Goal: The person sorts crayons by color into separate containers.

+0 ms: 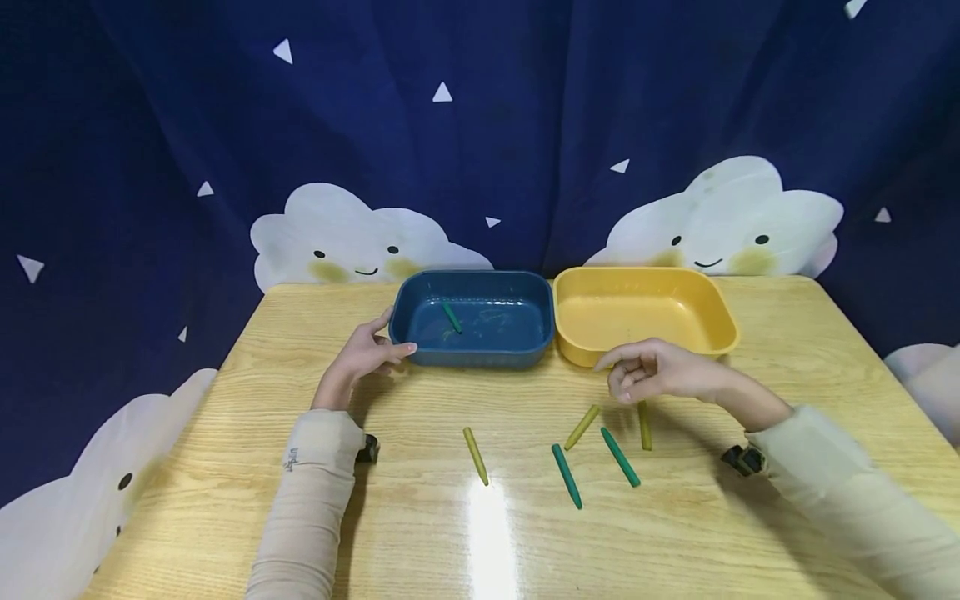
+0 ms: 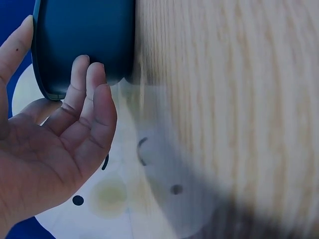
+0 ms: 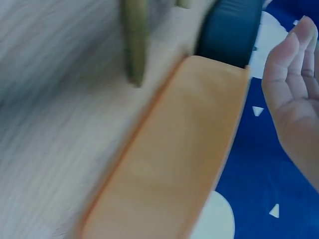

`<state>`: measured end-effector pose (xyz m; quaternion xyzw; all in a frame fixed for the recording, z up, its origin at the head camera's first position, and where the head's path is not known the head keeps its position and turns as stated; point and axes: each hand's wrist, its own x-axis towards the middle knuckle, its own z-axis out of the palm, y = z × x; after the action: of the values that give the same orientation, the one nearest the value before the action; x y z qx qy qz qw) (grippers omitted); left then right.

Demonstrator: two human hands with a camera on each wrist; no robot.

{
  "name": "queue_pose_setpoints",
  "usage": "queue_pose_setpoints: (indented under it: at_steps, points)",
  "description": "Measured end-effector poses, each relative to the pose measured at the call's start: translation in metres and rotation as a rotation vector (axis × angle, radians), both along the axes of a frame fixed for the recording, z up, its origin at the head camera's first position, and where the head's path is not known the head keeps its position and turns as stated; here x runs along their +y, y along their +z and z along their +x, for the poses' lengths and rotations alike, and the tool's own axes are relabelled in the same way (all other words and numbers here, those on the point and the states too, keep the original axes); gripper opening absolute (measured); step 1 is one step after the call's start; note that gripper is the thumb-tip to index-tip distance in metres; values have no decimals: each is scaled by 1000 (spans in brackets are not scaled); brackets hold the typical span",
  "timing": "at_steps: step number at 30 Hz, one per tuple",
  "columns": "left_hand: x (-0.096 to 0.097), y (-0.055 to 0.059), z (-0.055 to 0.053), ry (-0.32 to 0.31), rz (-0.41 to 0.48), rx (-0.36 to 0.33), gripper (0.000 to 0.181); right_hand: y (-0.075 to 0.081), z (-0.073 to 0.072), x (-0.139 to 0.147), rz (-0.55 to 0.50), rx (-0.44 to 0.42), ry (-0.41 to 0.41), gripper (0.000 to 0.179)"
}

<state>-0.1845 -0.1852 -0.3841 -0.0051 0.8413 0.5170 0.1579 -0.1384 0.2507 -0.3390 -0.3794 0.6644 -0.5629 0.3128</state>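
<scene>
Pale sleeves (image 1: 306, 500) reach in from the near edge, each with a small dark device (image 1: 742, 458) at the wrist. From the left one, the left hand (image 1: 367, 352) holds the near left corner of the blue tub (image 1: 480, 358), thumb on the near rim and another finger at the left end, the remaining fingers loosely bent. At the right, the right hand (image 1: 660, 371) hangs by the near rim of the yellow tub (image 1: 637, 321), fingers loosely curled, with nothing in its grasp. Just below it, an olive crayon (image 1: 646, 429) lies on the tabletop (image 1: 420, 533), its far end partly hidden. To its left are a green crayon (image 1: 621, 457), a second olive crayon (image 1: 582, 427) slanting the other way, and a nearer green crayon (image 1: 567, 476); a third olive crayon (image 1: 476, 457) lies well apart, further left. Inside the blue tub, towards its left, rests another green crayon (image 1: 452, 317). Both tubs stand side by side at the far edge, before a navy curtain (image 1: 517, 108) printed with white triangles and smiling clouds (image 1: 720, 212).
</scene>
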Motion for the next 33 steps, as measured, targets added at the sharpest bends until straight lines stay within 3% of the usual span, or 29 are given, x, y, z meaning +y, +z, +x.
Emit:
queue_pose_setpoints:
  at_steps: [6, 12, 16, 22, 26, 33]
  points:
    - [0, 5, 2, 3, 11, -13, 87, -18, -5, 4, 16, -27, 98, 35]
    - [-1, 0, 0, 9, 4, -5, 89, -33, -6, 2, 35, -67, 172, 39]
    - [-1, 0, 0, 15, 5, -3, 88, -41, -6, 1, 115, -69, 173, 37]
    - [0, 1, -1, 15, -4, -8, 88, -47, -5, -1, 261, 6, 167, 32]
    - [1, 2, 0, 17, -3, -11, 88, -48, -4, -4, 313, 59, 167, 30]
    - [0, 1, 0, 13, -5, -7, 88, -51, -4, -8, 391, 64, 116, 32]
